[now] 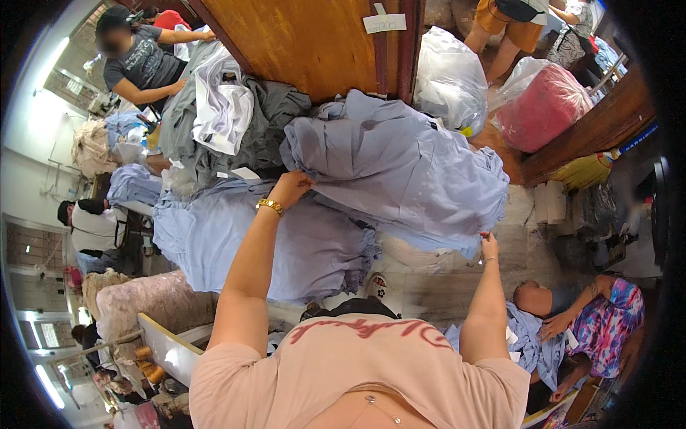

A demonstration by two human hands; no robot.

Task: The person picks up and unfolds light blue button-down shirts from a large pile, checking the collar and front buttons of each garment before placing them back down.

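a: which step is this?
b: lifting; left hand (289, 187) and right hand (489, 247) each pinch an edge of the pale blue garment (400, 171) over the pile (286, 243)
a: next?
b: probably needs an even pull to spread it

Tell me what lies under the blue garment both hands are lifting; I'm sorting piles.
Under the lifted blue garment, held by the left hand and right hand, more folded blue cloth shows at left. Whatever is beneath its middle is covered.
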